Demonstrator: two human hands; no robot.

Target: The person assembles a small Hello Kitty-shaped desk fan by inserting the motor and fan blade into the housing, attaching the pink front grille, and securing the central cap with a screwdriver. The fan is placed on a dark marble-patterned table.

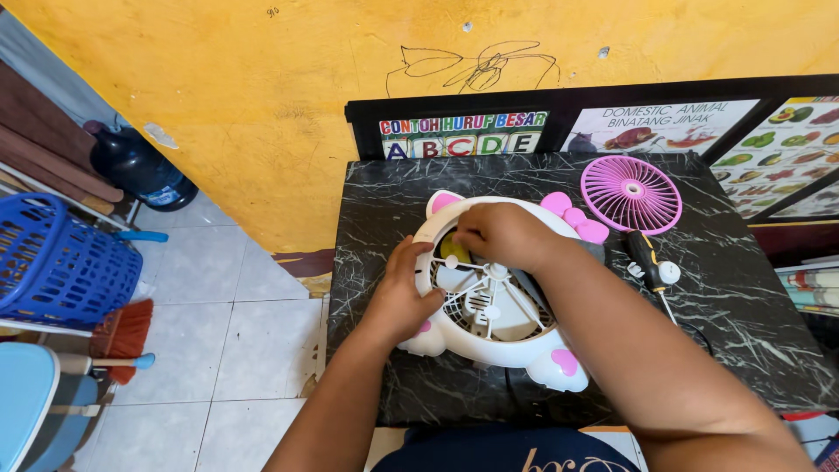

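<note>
- Both hands are on the white plastic cat-shaped desk fan with pink ears and bow (489,336), which lies flat on its back on the black marble-patterned table (743,306), directly below the person
- The left hand (404,293) sits on the fan's left rim, fingers curled over the edge and pressing on the housing, a bracing grip rather than a lift
- The right hand (500,234) comes across from the right and rests on the upper part of the open face, fingers bent down and closed toward something yellow (454,247) just under the fingertips; what exactly it pinches I cannot tell
- The fan's hub and white spokes (491,301) lie just nearer the body than the right hand, between the two hands
- Beyond the right hand's forearm, to the right, lies a black-and-yellow screwdriver (648,260), with its long axis running toward the person
- The round pink plastic grille (631,193) lies farther out, off the fan, near the screwdriver's handle
</note>
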